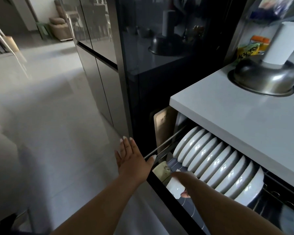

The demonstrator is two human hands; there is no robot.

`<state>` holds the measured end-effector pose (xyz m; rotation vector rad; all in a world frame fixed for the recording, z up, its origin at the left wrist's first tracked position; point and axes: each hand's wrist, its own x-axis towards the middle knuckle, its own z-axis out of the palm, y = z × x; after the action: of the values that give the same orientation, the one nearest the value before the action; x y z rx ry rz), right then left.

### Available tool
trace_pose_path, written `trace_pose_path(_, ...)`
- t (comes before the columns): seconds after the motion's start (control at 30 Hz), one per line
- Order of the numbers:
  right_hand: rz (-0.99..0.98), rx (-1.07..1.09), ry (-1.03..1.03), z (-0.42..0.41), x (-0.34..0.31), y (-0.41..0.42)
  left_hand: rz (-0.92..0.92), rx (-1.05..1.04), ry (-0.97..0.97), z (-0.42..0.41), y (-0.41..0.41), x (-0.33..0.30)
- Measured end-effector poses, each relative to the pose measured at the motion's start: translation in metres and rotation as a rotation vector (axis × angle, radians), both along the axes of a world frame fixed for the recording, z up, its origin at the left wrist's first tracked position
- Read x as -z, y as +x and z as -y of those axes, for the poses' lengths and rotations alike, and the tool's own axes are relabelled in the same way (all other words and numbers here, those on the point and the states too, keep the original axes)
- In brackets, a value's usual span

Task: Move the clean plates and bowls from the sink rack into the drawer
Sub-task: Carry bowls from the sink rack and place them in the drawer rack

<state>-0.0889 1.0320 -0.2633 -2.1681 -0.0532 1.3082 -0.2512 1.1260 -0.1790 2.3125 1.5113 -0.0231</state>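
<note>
Right hand (185, 182) grips white bowl (175, 186) inside open drawer (159, 184), just left of plate row (219, 168). Left hand (132, 158) flat, fingers spread, at drawer's front corner.

Single head-worn wide-angle view.
Camera looks forward and steeply down from above the open drawer (161, 181), close to both forearms; the table (227, 112) edge fills the right, floor (49, 116) the left.
</note>
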Motion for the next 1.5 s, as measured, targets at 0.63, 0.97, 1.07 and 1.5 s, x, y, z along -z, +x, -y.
trace_pose_path(0.63, -0.021, 0.003, -0.044, -0.018, 0.017, -0.019, -0.012, 0.032, 0.014, -0.003, -0.005, 0.001)
trace_pose_path(0.97, 0.229, -0.072, 0.057, -0.027, -0.017, -0.009, -0.041, 0.020, -0.031, -0.006, -0.004, -0.007)
trace_pose_path(1.07, 0.379, -0.186, 0.118, -0.030, -0.046, -0.005, -0.021, 0.007, -0.058, -0.004, -0.002, -0.017)
trace_pose_path(1.5, 0.672, -0.154, 0.418, 0.030, -0.186, 0.026, 0.101, 0.110, -0.070, 0.053, 0.046, -0.102)
